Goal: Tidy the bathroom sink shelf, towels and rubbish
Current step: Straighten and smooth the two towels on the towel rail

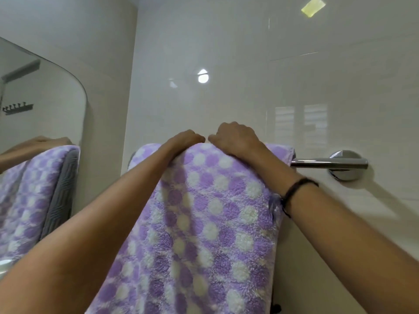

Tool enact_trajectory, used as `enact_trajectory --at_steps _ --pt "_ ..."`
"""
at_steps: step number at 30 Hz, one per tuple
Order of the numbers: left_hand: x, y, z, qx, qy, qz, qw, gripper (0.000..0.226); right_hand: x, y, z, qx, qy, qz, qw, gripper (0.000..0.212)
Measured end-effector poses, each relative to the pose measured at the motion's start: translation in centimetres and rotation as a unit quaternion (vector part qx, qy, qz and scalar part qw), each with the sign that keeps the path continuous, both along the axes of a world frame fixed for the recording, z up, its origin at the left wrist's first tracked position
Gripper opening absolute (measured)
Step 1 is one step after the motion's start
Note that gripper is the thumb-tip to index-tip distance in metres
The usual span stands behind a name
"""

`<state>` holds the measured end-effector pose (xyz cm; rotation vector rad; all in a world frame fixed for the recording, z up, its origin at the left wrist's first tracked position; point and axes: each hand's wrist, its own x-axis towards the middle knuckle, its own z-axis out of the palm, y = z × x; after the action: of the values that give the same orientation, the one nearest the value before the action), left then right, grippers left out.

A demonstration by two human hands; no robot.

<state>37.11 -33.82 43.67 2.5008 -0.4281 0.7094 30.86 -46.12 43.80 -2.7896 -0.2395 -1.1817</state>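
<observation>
On the chrome towel rail [326, 163] fixed to the glossy tiled wall [249, 53], a purple-and-white spotted fleece towel [204, 223] hangs draped over the bar, its long front panel falling toward the camera. In the single head view, the left hand [184, 140] and the right hand [235, 137] rest side by side on the fold at the top, fingers curled over the far side and pressing the cloth down; whether they pinch it behind the bar cannot be told. A dark cord bracelet [297, 189] sits on the right wrist. At the left, a mirror [45, 98] repeats the towel, with a grey ribbed towel [60, 200] beside it. The fleece looks soft, light and limp, likely to slide on smooth metal, so it is best taken at the top fold or the side hems and drawn evenly.
</observation>
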Motion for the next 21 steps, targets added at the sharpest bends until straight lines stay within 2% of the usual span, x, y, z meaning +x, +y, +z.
enact_trajectory --at_steps 3,5,8,11,13,15,17,19,21 --pt "-0.3 0.5 -0.3 0.054 -0.027 0.002 0.998 0.03 -1.1 -1.2 -3.3 -0.009 -0.159 -0.01 0.987 0.034" --pt "-0.4 0.7 -0.9 0.058 -0.038 0.001 0.998 0.033 -1.8 -2.2 -5.9 0.018 -0.27 0.011 0.963 0.03" --pt "-0.2 0.9 -1.9 0.029 -0.067 0.007 0.997 0.04 -3.0 -3.5 -9.8 0.143 -0.388 0.086 0.906 0.024" --pt "-0.6 0.4 -3.0 -0.077 -0.133 0.045 0.987 0.046 -3.0 -4.8 -14.4 0.313 -0.445 0.137 0.828 0.025" --pt "-1.3 -0.7 -3.7 -0.097 -0.173 0.047 0.979 0.046 -2.7 -5.3 -15.9 0.469 -0.402 0.202 0.76 0.033" --pt "-1.9 -1.9 -3.9 -0.082 -0.207 0.021 0.975 0.047 -2.3 -6.0 -15.8 0.584 -0.322 0.259 0.698 0.029" --pt "-2.2 -2.5 -3.9 -0.067 -0.221 0.003 0.973 0.048 -2.0 -6.8 -14.6 0.626 -0.234 0.336 0.663 0.024" --pt "-1.9 -2.6 -3.6 -0.056 -0.217 0.003 0.975 0.049 -1.7 -7.8 -13.4 0.658 -0.131 0.431 0.603 0.039" --pt "-1.6 -2.7 -3.2 -0.046 -0.197 0.012 0.979 0.051 -2.1 -9.1 -12.8 0.672 -0.048 0.445 0.59 0.047"
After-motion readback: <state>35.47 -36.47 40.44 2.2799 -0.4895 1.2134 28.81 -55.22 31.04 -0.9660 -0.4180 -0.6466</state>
